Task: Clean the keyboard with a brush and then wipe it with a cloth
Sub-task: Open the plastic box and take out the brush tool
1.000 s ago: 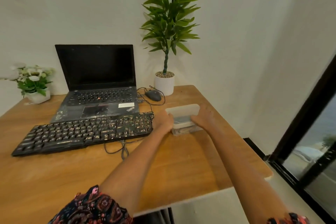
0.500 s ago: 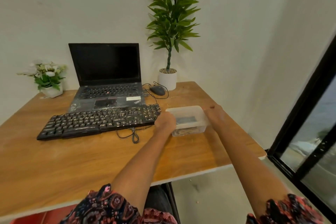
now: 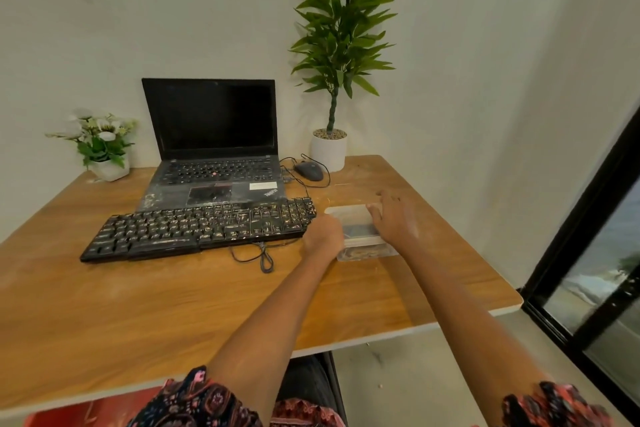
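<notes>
judging from the layout, barely begun: keyboard [image 3: 199, 231] lies flat on the desk [image 3: 145, 305], just in front of the laptop [image 3: 214, 149], keys speckled with pale crumbs and dust, no brush stroke or wipe evident. no brush or cloth out in the open; presumably inside the clear lidded box [image 3: 360, 232] just right of the keyboard, where something dark and something pale show dimly through the plastic, too blurred to name. left hand [image 3: 323, 236] curled against the box's left side, seemingly steadying it, though fingers mostly hidden behind the knuckles. right hand [image 3: 393, 220] laid over the lid from the right, fingers fairly straight and spread across the top, not wrapped around anything. lid not yet off. left to do, by that reckoning: open the box, take out the brush, sweep the keys, then wipe with the cloth.

for room: broad bare wood on the near side of the keyboard, good for setting the lid down or pulling the keyboard closer. far side crowded, with laptop touching or nearly touching the keyboard's far edge, mouse [image 3: 309, 170] and its cable beside the potted plant [image 3: 329, 149], small flower pot [image 3: 104, 149] at far left. keyboard cable [image 3: 263, 256] looped on the near side, between keyboard and left forearm, liable to snag. box sits near the desk's right edge; floor drop just beyond, so lid best lifted leftward or nearward.
</notes>
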